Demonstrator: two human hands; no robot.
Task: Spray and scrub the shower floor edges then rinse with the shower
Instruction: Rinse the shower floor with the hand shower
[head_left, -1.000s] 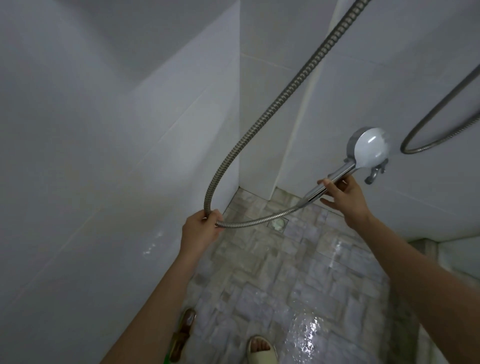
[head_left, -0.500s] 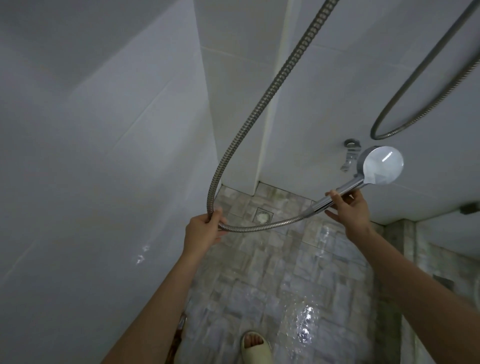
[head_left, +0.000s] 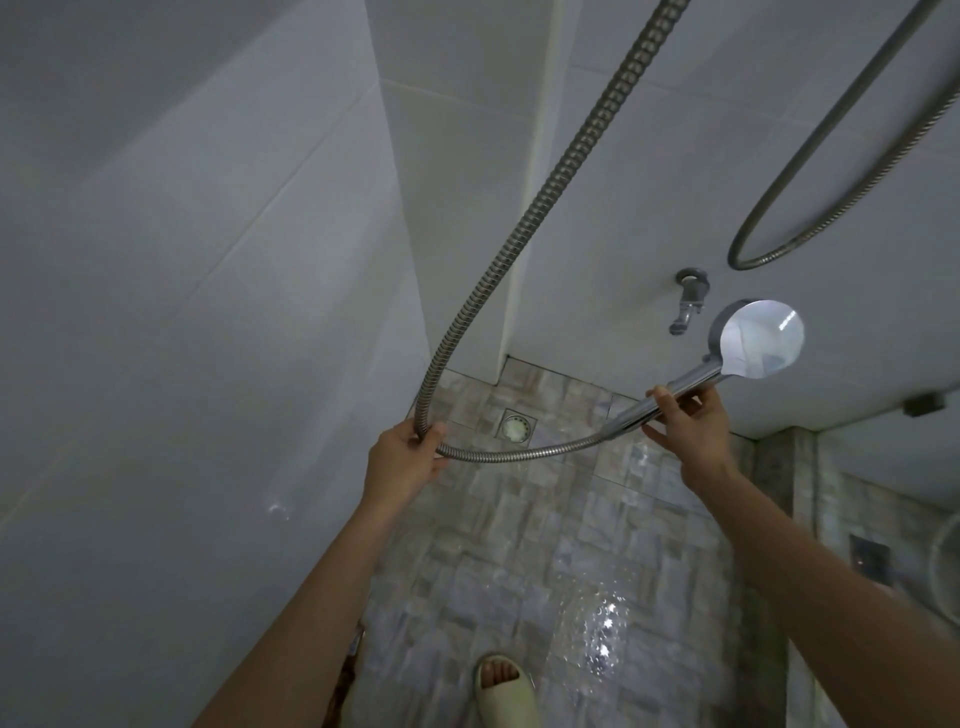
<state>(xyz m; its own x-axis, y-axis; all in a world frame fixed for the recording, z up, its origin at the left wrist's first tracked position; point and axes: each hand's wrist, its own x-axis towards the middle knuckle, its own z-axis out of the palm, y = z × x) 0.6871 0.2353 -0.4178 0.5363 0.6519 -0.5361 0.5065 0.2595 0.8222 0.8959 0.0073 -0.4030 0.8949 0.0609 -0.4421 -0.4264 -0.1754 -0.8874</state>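
Change: shower head is higher and further right than a second ago, now just beside the wall tap, no longer in front of it. No jet shows; I judge rinsing paused or done. Shower floor glistens wet.

Count:
- Hands, two: left hand curled round the hose; right hand pinching the shower head's handle.
- Shower head, one.
- Hose runs, two, counting the hanging loop.
- Drain, one.
- Tap, one.
- Sandal, one.
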